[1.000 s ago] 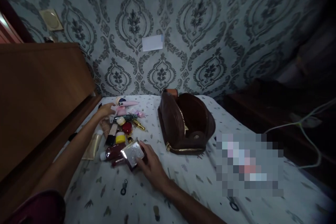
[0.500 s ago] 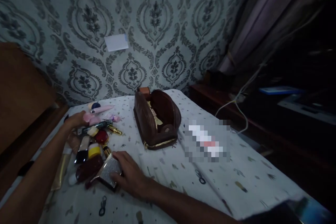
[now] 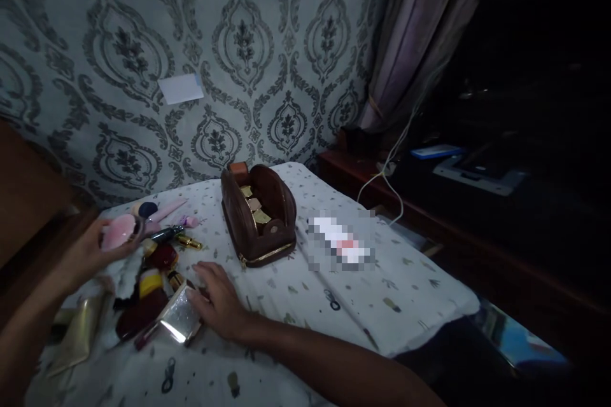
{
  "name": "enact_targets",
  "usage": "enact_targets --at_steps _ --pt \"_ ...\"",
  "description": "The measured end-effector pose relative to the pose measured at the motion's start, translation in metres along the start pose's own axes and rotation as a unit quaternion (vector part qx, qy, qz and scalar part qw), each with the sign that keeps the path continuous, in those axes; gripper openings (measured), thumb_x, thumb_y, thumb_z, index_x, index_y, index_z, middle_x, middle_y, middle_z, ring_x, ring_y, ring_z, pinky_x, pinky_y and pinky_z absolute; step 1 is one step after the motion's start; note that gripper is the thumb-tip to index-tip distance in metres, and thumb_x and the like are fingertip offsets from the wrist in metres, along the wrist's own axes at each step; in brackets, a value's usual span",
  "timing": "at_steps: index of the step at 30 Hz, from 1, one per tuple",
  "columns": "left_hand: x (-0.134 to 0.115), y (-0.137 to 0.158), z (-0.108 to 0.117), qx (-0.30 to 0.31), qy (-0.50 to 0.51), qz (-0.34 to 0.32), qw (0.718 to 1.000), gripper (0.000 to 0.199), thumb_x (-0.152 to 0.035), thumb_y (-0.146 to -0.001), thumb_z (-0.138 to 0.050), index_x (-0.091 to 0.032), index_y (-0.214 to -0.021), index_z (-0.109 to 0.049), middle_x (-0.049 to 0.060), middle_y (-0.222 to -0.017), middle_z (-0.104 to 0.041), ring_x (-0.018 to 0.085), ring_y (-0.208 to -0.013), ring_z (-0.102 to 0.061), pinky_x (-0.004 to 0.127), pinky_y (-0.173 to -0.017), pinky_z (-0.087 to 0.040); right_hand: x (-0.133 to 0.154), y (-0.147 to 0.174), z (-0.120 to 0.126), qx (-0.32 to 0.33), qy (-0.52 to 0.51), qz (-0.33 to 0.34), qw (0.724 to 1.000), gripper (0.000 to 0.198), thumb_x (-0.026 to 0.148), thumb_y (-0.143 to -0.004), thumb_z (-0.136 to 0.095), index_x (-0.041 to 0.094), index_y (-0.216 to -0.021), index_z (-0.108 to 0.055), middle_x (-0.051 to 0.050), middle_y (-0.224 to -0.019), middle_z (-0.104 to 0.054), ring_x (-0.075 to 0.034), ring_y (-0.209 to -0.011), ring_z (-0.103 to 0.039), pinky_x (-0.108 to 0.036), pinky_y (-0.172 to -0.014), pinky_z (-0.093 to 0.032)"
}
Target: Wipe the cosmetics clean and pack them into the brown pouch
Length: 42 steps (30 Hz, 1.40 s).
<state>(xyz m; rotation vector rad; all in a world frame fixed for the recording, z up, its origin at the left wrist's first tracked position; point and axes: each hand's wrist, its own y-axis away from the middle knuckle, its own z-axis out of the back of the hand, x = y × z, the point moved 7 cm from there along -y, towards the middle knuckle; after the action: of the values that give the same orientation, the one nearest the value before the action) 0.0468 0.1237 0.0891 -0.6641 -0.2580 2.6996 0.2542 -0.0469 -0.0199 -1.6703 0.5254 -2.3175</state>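
Note:
My left hand (image 3: 88,254) grips a round pink container (image 3: 120,232), raised at the left over a pile of cosmetics. My right hand (image 3: 222,302) rests on the patterned cloth, fingers stretched out, its thumb against the edge of a glittery silver case (image 3: 180,317). Around the case lie a dark red bottle (image 3: 140,315), a yellow-capped item (image 3: 151,283), a dark red round item (image 3: 162,255) and a gold tube (image 3: 189,241). A brown bag (image 3: 258,229) stands unzipped beyond my right hand, with pale gold pieces (image 3: 261,216) inside.
The bed-like surface with its white printed cloth (image 3: 305,343) meets a patterned wall (image 3: 243,44). Right of the bag lies a blurred-out item (image 3: 341,240). A white cable (image 3: 391,187) hangs at the right. A gold tube (image 3: 81,334) lies near my left forearm.
My left hand has lifted the pink container out of the pile and toward the left. My right hand has slid slightly off the silver case. The view has turned right.

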Motion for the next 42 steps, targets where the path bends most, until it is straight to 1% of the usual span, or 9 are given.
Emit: enact_targets --at_steps 3,6,9,13,16,22,28,36,42 --pt "-0.050 0.041 -0.015 0.022 0.010 -0.002 1.000 0.068 -0.067 -0.065 -0.066 -0.028 -0.119 -0.053 0.005 -0.101 -0.071 0.034 -0.090 -0.068 0.042 -0.073 -0.057 0.002 -0.006 0.012 -0.040 -0.057 -0.013 0.997 0.043 0.035 -0.092 -0.059 0.020 -0.132 -0.052 -0.011 -0.129 -0.058 -0.022 -0.124 -0.052 -0.040 -0.107 -0.043" --pt "-0.103 0.075 -0.041 0.071 0.026 -0.118 0.990 0.064 -0.054 -0.072 -0.065 -0.028 -0.128 -0.046 0.006 -0.117 -0.068 0.032 -0.104 -0.067 0.043 -0.087 -0.054 0.002 -0.012 0.014 -0.029 -0.180 -0.050 0.982 0.039 0.044 -0.092 -0.056 0.021 -0.124 -0.055 -0.007 -0.114 -0.064 -0.019 -0.105 -0.061 -0.030 -0.084 -0.054" --pt "-0.126 0.094 -0.064 0.075 0.003 -0.166 0.983 0.062 -0.040 -0.075 -0.062 -0.028 -0.133 -0.045 0.010 -0.128 -0.064 0.033 -0.112 -0.064 0.043 -0.086 -0.054 -0.004 -0.014 0.014 -0.043 -0.275 -0.092 0.956 0.041 0.052 -0.086 -0.062 0.019 -0.109 -0.057 -0.003 -0.097 -0.064 -0.016 -0.086 -0.062 -0.025 -0.070 -0.054" --pt "-0.116 0.097 -0.079 0.093 0.000 -0.155 0.984 0.071 -0.040 -0.078 -0.060 -0.027 -0.144 -0.037 0.010 -0.121 -0.068 0.032 -0.104 -0.068 0.040 -0.079 -0.055 -0.020 -0.015 0.009 -0.049 -0.348 -0.170 0.921 0.046 0.056 -0.076 -0.068 0.020 -0.101 -0.053 0.001 -0.084 -0.059 -0.012 -0.064 -0.056 -0.024 -0.055 -0.050" --pt "-0.098 0.094 -0.066 0.114 0.014 -0.105 0.988 0.062 -0.045 -0.081 -0.055 -0.027 -0.140 -0.046 0.005 -0.100 -0.074 0.030 -0.090 -0.070 0.040 -0.077 -0.055 -0.024 -0.015 0.012 -0.066 -0.332 -0.169 0.926 0.041 0.050 -0.073 -0.072 0.019 -0.095 -0.055 0.000 -0.084 -0.060 -0.013 -0.071 -0.058 -0.024 -0.061 -0.051" --pt "-0.101 0.111 -0.004 -0.135 0.093 -0.069 0.984 0.030 -0.050 -0.091 -0.045 -0.031 -0.103 -0.065 0.003 -0.107 -0.071 0.030 -0.106 -0.066 0.044 -0.093 -0.053 0.000 -0.009 0.011 -0.005 -0.142 -0.079 0.987 0.029 0.036 -0.078 -0.068 0.019 -0.101 -0.061 0.000 -0.083 -0.065 -0.015 -0.074 -0.059 -0.026 -0.069 -0.050" --pt "-0.151 0.138 -0.065 -0.063 0.042 -0.322 0.944 0.028 -0.032 -0.098 -0.043 -0.026 -0.109 -0.068 0.010 -0.112 -0.067 0.026 -0.106 -0.063 0.044 -0.095 -0.051 0.002 -0.001 0.002 0.004 -0.022 -0.053 0.998 0.027 0.017 -0.066 -0.064 0.018 -0.093 -0.062 -0.005 -0.091 -0.069 -0.020 -0.081 -0.062 -0.032 -0.077 -0.053" --pt "-0.138 0.138 -0.079 -0.126 0.013 -0.340 0.932 0.025 -0.029 -0.101 -0.042 -0.020 -0.113 -0.062 0.008 -0.105 -0.062 0.023 -0.099 -0.060 0.037 -0.088 -0.051 -0.011 0.000 -0.006 0.020 -0.023 -0.098 0.995 0.014 0.016 -0.065 -0.064 0.018 -0.077 -0.056 0.004 -0.067 -0.054 -0.013 -0.062 -0.051 -0.024 -0.060 -0.044" --pt "-0.127 0.134 -0.075 -0.174 0.057 -0.312 0.932 0.021 -0.026 -0.098 -0.047 -0.018 -0.103 -0.066 0.006 -0.094 -0.061 0.020 -0.087 -0.061 0.032 -0.078 -0.049 -0.005 0.001 -0.008 0.058 0.061 -0.045 0.995 0.018 0.020 -0.074 -0.069 0.019 -0.089 -0.059 0.001 -0.082 -0.059 -0.017 -0.079 -0.055 -0.028 -0.076 -0.048"
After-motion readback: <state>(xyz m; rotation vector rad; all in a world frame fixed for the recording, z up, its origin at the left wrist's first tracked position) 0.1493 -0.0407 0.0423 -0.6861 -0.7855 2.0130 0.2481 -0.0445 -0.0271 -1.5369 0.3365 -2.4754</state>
